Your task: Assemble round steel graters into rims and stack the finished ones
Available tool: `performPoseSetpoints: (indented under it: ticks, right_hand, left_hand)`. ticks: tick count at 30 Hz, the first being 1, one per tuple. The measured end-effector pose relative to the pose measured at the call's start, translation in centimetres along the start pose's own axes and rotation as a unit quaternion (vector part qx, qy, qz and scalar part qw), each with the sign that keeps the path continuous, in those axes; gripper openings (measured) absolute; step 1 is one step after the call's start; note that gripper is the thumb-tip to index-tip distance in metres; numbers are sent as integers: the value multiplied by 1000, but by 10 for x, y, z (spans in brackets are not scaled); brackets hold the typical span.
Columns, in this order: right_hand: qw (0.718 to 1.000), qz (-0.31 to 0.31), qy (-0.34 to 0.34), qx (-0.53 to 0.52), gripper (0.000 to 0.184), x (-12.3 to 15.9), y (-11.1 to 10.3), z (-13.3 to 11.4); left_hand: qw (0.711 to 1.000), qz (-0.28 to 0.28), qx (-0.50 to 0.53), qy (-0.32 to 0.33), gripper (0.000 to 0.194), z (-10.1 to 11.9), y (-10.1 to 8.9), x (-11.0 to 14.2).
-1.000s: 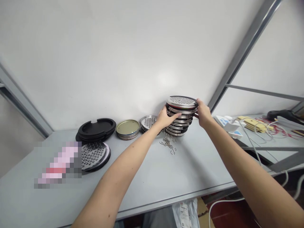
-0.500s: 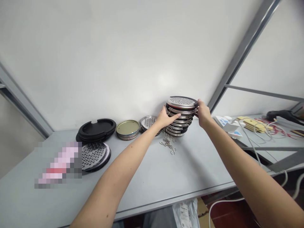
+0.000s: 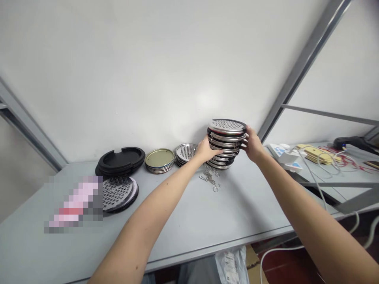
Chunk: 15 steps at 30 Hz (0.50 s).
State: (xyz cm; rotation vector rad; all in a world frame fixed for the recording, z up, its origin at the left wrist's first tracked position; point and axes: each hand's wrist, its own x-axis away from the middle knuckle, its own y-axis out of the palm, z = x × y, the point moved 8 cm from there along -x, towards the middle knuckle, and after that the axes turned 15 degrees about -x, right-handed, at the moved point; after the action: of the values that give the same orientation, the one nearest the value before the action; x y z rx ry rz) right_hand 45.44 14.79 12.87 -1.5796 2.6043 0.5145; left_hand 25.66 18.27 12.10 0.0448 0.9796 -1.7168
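A tall stack of round metal cases (image 3: 226,139) with black rims stands toward the table's back right, its top a perforated silver lid. Thin wire clips show on its sides. My left hand (image 3: 205,150) is wrapped round the left side of the stack, thumb across the front. On the opposite side, my right hand (image 3: 252,144) holds the edge, its fingers partly hidden behind the stack. Several loose wire clips with rings (image 3: 211,181) lie in front of it. A shorter pile of silver perforated lids (image 3: 186,153) sits just left of my left hand.
Gold-coloured round lids (image 3: 160,158) are piled left of the silver ones. Farther left are black ring-shaped trays (image 3: 120,161) and dark perforated discs (image 3: 118,193). A white power strip (image 3: 286,157), cables and yellow pieces (image 3: 318,154) occupy the right-hand shelf beyond a metal post.
My left hand has slid slightly down the stack's side. My right hand has shifted a little at the right edge. The stack stays in nearly the same place.
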Motion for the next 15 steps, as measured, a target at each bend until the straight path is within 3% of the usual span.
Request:
performPoseSetpoints:
  ticks: [10,15]
  right_hand:
    - [999,-6,-34,22,53,-6,-1,0]
    - [1000,29,-8,4,49,0,0,1]
  left_hand:
    - [1000,-4,-23,-8,73,-3,1,-7]
    - [1000,-9,-24,-1,75,-2,1,-1]
